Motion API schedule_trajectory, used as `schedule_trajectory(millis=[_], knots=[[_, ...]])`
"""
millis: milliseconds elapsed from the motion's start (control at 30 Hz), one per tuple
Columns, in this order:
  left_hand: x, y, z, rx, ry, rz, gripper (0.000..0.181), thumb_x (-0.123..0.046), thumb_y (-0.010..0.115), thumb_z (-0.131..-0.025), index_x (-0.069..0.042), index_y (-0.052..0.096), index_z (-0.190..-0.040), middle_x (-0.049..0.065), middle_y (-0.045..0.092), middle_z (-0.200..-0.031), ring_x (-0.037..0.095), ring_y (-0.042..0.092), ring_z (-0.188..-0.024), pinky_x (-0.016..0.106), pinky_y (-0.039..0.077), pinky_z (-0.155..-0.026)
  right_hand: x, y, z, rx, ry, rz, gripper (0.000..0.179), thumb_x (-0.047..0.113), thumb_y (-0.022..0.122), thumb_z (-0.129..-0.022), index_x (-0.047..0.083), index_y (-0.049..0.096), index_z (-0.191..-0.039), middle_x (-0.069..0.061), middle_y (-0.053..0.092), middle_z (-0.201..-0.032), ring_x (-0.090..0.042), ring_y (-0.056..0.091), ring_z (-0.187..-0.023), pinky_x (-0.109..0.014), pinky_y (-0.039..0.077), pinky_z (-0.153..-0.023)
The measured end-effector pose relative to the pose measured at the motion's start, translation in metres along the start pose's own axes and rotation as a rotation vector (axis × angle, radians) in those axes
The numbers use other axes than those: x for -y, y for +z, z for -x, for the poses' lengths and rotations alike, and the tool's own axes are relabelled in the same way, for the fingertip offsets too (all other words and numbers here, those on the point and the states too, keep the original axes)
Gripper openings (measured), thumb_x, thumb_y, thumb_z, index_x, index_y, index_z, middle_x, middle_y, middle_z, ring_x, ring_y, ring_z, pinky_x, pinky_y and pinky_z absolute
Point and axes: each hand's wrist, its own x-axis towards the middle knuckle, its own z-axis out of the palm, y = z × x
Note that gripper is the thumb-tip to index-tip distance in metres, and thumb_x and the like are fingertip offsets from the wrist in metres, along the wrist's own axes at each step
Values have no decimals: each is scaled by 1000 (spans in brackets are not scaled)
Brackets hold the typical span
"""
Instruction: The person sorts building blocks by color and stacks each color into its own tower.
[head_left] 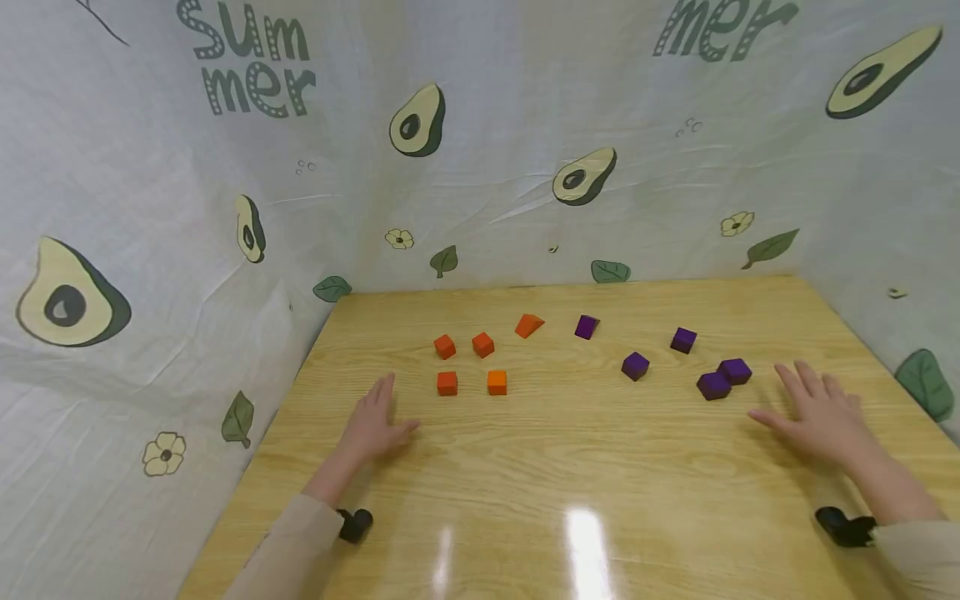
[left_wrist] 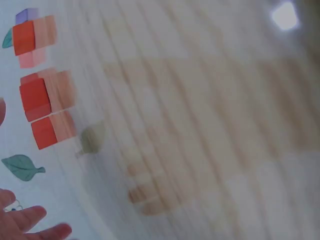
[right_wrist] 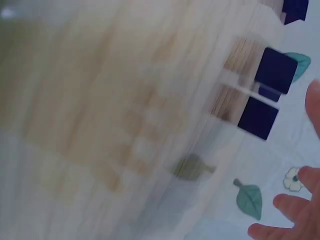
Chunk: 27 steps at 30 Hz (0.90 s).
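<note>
My left hand is at the left with its fingers extended and thumb spread, holding nothing. Nearest to it is a red cube, with an orange cube to its right and two more red cubes behind, one at left and one at right. An orange-red wedge block lies farther back. On the right, my right hand has spread fingers and nothing in its grasp. Close to its fingertips, two purple blocks sit against each other. Other purple blocks include a cube and another one farther back.
A purple block with a slanted side lies beside the orange-red wedge. The glossy wooden table reflects bright light near the front. White cloth printed with avocados and leaves hangs behind the table and along both sides.
</note>
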Motion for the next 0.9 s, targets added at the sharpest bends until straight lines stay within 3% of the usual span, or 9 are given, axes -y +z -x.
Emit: schedule_trajectory(millis=[167, 300, 533, 733, 900], knots=[[-4, -3, -12, -22, -28, 270, 82, -25, 65, -85, 0, 15, -145, 25, 30, -142, 42, 40, -121, 53, 35, -96, 20, 0, -16, -91, -38, -168, 79, 36, 57, -90, -12, 18, -139, -41, 21, -135, -61, 21, -116, -68, 16, -92], [-10, -2, -19, -56, -8, 370, 71, -16, 65, -85, -2, 26, -143, 21, 39, -137, 37, 48, -112, 48, 43, -87, 49, -2, -28, -73, -31, -262, 67, 27, 56, -91, -17, 28, -132, -42, 35, -125, -57, 36, -109, -64, 29, -87], [-15, 7, -31, -135, 11, 409, 60, -7, 65, -83, 0, 39, -136, 20, 51, -124, 33, 54, -99, 43, 47, -78, 107, 11, -41, -118, -179, -334, 40, 8, 63, -86, -13, 51, -117, -30, 58, -104, -40, 59, -87, -51, 47, -75], [-16, 19, -40, -126, -33, 463, 60, -3, 65, -81, 0, 40, -135, 22, 52, -123, 31, 55, -95, 41, 47, -78, 154, 31, -54, -21, -215, -502, 36, 12, 62, -87, -9, 56, -116, -24, 60, -104, -32, 61, -89, -39, 50, -75], [-16, 24, -47, -121, -48, 486, 60, -1, 66, -80, 0, 41, -135, 21, 52, -124, 29, 56, -93, 38, 48, -77, 193, 47, -65, 10, -274, -598, 36, 10, 64, -86, -7, 57, -116, -22, 61, -105, -27, 61, -87, -33, 50, -74]])
